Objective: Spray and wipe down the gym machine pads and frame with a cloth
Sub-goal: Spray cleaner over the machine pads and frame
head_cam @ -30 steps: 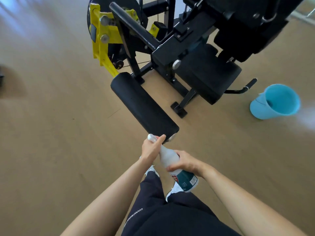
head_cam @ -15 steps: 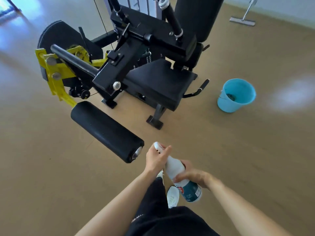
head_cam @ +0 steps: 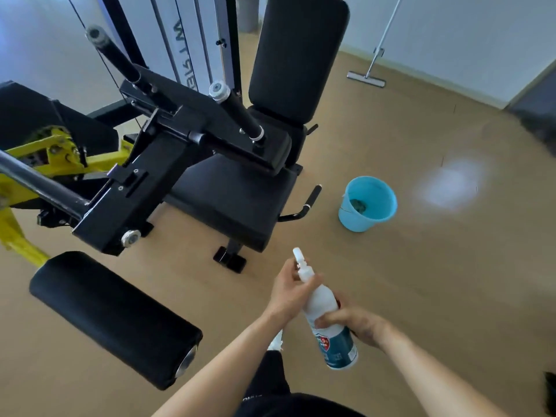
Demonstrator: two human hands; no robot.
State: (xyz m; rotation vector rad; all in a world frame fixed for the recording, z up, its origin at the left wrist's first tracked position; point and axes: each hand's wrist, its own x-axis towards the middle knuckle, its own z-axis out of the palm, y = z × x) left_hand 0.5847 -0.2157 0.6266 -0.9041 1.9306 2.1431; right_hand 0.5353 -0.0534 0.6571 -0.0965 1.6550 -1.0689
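Note:
I hold a white spray bottle (head_cam: 323,302) with a teal label in both hands, below the machine's seat. My left hand (head_cam: 290,291) grips its neck just under the nozzle. My right hand (head_cam: 355,325) wraps the body. The black gym machine stands ahead: its seat pad (head_cam: 231,200), the upright back pad (head_cam: 296,55), the black frame (head_cam: 144,188) with yellow parts (head_cam: 57,159), and a black roller pad (head_cam: 111,317) low on the left. A dark cloth (head_cam: 359,204) lies inside the blue bucket (head_cam: 367,219).
The blue bucket stands on the tan floor right of the seat. A flat mop (head_cam: 367,78) leans against the far white wall. A side handle (head_cam: 304,206) sticks out from the seat toward the bucket. My dark trouser leg (head_cam: 267,383) fills the bottom edge.
The view has lifted and swung, so the back pad, mop and wall now show. The bottle and both hands moved right, away from the roller pad's end. The grip is unchanged.

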